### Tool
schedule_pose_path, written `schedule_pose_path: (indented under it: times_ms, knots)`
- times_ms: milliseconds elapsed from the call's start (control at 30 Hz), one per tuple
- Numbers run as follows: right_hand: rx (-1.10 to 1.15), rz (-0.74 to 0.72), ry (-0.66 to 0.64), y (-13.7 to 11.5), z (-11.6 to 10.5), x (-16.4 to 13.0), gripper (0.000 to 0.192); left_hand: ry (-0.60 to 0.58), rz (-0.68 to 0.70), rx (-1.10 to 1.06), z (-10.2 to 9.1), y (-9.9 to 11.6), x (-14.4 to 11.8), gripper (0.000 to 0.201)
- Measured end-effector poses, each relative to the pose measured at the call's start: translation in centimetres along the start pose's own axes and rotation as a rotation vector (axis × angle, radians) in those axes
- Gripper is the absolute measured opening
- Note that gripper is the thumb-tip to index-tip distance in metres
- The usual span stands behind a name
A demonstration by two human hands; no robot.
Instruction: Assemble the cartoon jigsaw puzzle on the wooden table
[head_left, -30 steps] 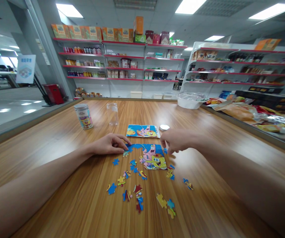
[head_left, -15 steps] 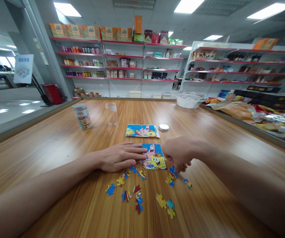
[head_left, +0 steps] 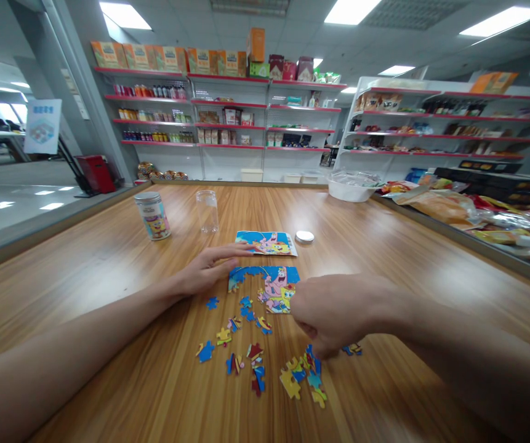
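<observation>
Left hand [head_left: 209,269] lies flat on the table [head_left: 108,271], fingers spread open, holding nothing, its fingertips just left of the half-built puzzle [head_left: 269,286]. Far beyond it stand a printed tin [head_left: 152,216] and a clear jar [head_left: 207,211]. Just beyond its fingertips lies the picture card [head_left: 266,242], with a round lid [head_left: 305,236] right of that. Below the hand loose pieces [head_left: 241,344] lie scattered. Right hand [head_left: 333,311] is curled, knuckles up, fingers pinched down onto a cluster of pieces [head_left: 304,375] under it; cannot tell if it actually grips 1. Puzzle touches its left side. 1 more piece [head_left: 353,349] lies just right of the fingers.
</observation>
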State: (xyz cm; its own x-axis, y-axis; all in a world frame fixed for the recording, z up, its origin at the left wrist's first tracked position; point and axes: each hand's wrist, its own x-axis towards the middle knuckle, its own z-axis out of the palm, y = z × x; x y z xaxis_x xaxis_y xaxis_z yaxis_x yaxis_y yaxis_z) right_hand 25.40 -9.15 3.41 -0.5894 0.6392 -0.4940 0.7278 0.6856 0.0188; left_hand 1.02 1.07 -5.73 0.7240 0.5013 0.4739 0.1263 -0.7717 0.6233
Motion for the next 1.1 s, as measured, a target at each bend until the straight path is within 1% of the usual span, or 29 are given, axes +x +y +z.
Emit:
schedule_pose_path:
  times_ms: [33,67,133,167,200,233,300,367,467,567,733,1100]
  knots:
    - [-0.008,-0.022,0.044,0.1,-0.3,0.1,0.021,0.044,-0.001,0.036,-0.4,-0.6,-0.1,0.031]
    - [-0.023,-0.037,0.11,0.2,-0.6,0.3,0.015,0.05,0.004,0.082,-0.7,-1.1,-0.1,0.027]
    - [-0.073,-0.015,0.256,0.6,-1.1,0.7,0.009,-0.005,0.021,0.171,-1.3,-1.8,-0.2,0.022]
    - [-0.09,0.021,0.305,0.9,-1.2,1.0,0.011,-0.041,0.026,0.205,-1.5,-2.0,-0.2,0.021]
    - [-0.091,0.061,0.325,1.2,-1.2,1.3,0.014,-0.07,0.03,0.23,-1.6,-2.1,-0.2,0.021]
    - [-0.08,0.099,0.321,1.5,-1.1,1.6,0.019,-0.09,0.032,0.246,-1.6,-2.1,-0.2,0.023]
    - [-0.04,0.153,0.271,2.1,-0.7,2.2,0.033,-0.115,0.031,0.263,-1.6,-2.1,-0.3,0.025]
    - [0.002,0.168,0.206,2.7,-0.3,2.8,0.039,-0.12,0.028,0.275,-1.4,-2.0,-0.3,0.025]
    - [0.072,0.156,0.157,3.4,0.0,3.4,0.035,-0.129,0.018,0.306,-1.3,-2.2,-0.3,0.025]
    - [0.122,0.146,0.146,3.8,0.0,3.9,0.032,-0.125,-0.009,0.338,-1.1,-2.5,-0.4,0.027]
    - [0.072,0.123,0.184,4.4,0.1,4.2,0.03,-0.115,-0.042,0.355,-1.0,-2.9,-0.4,0.028]
    - [0.07,0.125,0.184,4.5,0.2,3.9,0.034,-0.128,-0.034,0.378,-0.9,-2.6,-0.4,0.028]
